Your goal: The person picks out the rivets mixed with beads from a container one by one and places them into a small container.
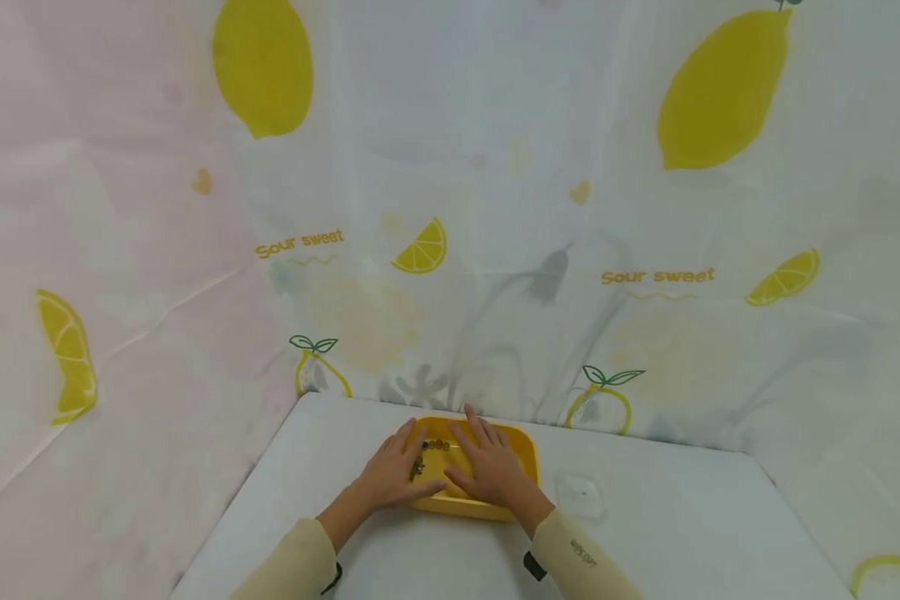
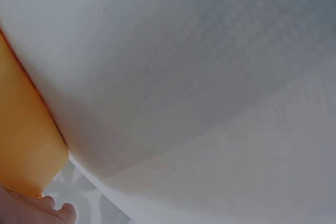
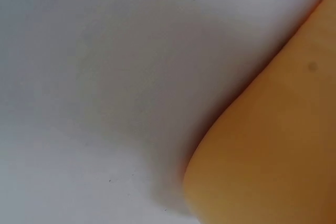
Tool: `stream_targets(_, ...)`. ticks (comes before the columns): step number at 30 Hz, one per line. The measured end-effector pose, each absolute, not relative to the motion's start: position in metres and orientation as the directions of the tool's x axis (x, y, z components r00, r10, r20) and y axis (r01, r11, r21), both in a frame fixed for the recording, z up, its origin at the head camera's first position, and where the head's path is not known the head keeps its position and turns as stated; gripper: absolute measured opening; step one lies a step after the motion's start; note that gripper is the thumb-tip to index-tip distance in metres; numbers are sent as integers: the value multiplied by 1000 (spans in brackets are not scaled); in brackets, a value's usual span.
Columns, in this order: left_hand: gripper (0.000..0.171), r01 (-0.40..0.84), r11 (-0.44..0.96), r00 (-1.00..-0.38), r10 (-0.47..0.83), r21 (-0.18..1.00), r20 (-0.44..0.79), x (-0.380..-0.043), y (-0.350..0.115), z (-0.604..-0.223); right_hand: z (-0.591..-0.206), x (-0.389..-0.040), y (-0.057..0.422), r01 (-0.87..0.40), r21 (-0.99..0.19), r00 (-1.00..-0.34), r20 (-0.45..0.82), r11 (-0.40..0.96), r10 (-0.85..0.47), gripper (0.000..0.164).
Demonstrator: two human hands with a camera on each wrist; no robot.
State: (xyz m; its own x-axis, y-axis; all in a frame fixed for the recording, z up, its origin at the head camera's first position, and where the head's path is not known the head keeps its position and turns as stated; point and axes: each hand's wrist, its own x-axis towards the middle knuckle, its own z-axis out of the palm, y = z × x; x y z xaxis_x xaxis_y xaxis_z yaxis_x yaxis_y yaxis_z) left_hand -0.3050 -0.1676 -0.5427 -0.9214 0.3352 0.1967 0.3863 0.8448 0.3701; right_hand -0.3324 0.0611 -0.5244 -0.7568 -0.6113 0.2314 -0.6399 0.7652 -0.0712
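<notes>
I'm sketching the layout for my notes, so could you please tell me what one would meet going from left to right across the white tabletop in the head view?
Left hand → small beads in the yellow tray → right hand → clear, squarish item.

- Left hand: back upward, fingers extended, thumb stretched inward.
- Right hand: back upward, fingers spread, thumb pointing toward the left one.
- Left wrist and right wrist: behind the hands, wider apart than the thumbs.

Pale cream sleeves, the right one with small dark lettering, and what appear to be black wrist straps.
</notes>
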Motion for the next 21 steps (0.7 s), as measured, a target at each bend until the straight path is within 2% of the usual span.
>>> stream_targets(11,103,380,845,-924,330,376,192,-306,-169,-544,-522,-331,54,-635,-79,-763,219,768,-608,74)
stream_targets(15,103,378,840,-925,326,389,195,-306,-170,-543,-527,-332,49,-643,-109,-757,238,758,-609,73)
stream_targets(21,103,389,833,-920,329,395,212,-308,-166,-546,-533,-334,48,-646,-79,-745,281,759,-604,73)
